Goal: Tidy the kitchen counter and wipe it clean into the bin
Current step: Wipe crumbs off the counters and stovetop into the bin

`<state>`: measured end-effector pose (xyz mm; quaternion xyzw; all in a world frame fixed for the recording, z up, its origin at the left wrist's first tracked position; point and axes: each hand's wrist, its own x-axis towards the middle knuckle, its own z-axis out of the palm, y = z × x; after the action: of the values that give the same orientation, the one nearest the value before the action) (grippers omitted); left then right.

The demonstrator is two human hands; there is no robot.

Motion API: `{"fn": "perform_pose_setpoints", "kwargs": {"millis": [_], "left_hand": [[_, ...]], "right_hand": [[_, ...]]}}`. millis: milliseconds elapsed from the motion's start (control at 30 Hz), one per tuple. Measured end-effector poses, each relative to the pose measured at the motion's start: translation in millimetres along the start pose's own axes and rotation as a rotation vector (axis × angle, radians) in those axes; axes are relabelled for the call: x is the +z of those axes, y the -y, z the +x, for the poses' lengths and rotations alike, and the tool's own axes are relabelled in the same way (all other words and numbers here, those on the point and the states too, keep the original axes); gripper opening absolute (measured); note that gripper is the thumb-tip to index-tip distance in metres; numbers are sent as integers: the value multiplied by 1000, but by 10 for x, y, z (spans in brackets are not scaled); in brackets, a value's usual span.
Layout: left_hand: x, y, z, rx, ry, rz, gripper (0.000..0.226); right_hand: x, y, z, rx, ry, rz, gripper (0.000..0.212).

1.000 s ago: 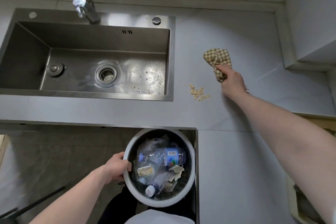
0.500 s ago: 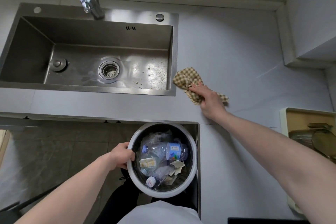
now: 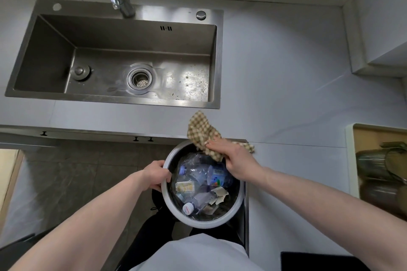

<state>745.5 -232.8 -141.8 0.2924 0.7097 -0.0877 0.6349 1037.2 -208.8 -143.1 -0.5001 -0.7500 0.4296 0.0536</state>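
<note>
Head view, looking down at the counter [image 3: 275, 86] edge. My right hand [image 3: 236, 161] keeps a closed grip on the checked cloth [image 3: 203, 133], which drapes off the near edge of the counter and over the far rim of the bin [image 3: 203, 223]. My left hand [image 3: 155, 175] is clamped on the bin's left rim, holding it up tight below the counter edge, with its far rim tucked under the cloth. Inside the bin lie plastic bottles [image 3: 217, 177] and paper scraps. The sink [image 3: 114, 55] sits far left, well apart from the cloth.

I judge the step in hand to be the final sweep of debris off the edge into the bin. To do it well, I would keep the bin's rim pressed close under the edge so no gap opens, draw the cloth flat over the lip rather than flicking it, and shake it only once it hangs inside the rim. The left hand's hold should remain firm; a tilt toward me could spill the contents. No crumbs are visible on the counter now.
</note>
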Motion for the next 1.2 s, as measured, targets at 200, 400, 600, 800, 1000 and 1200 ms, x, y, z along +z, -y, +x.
{"fn": "perform_pose_setpoints", "kwargs": {"millis": [200,400,600,800,1000,1200], "left_hand": [[-18,-32,-31,12,-4,29,38],[-35,-94,-88,32,-1,51,39],[-44,-84,-81,36,7,55,39],[-49,-62,-46,47,2,55,39],[-49,-62,-43,53,13,54,40],[-52,-65,-77,56,8,49,41]], "right_hand": [[188,115,-299,-92,-10,148,70],[-502,136,-151,-102,-396,165,57],[-1254,-315,339,158,-687,62,67],[-1359,-709,710,433,-436,-81,73],[-1255,-468,1131,282,-260,-184,64],[-658,-108,999,170,-238,-162,67]]}}
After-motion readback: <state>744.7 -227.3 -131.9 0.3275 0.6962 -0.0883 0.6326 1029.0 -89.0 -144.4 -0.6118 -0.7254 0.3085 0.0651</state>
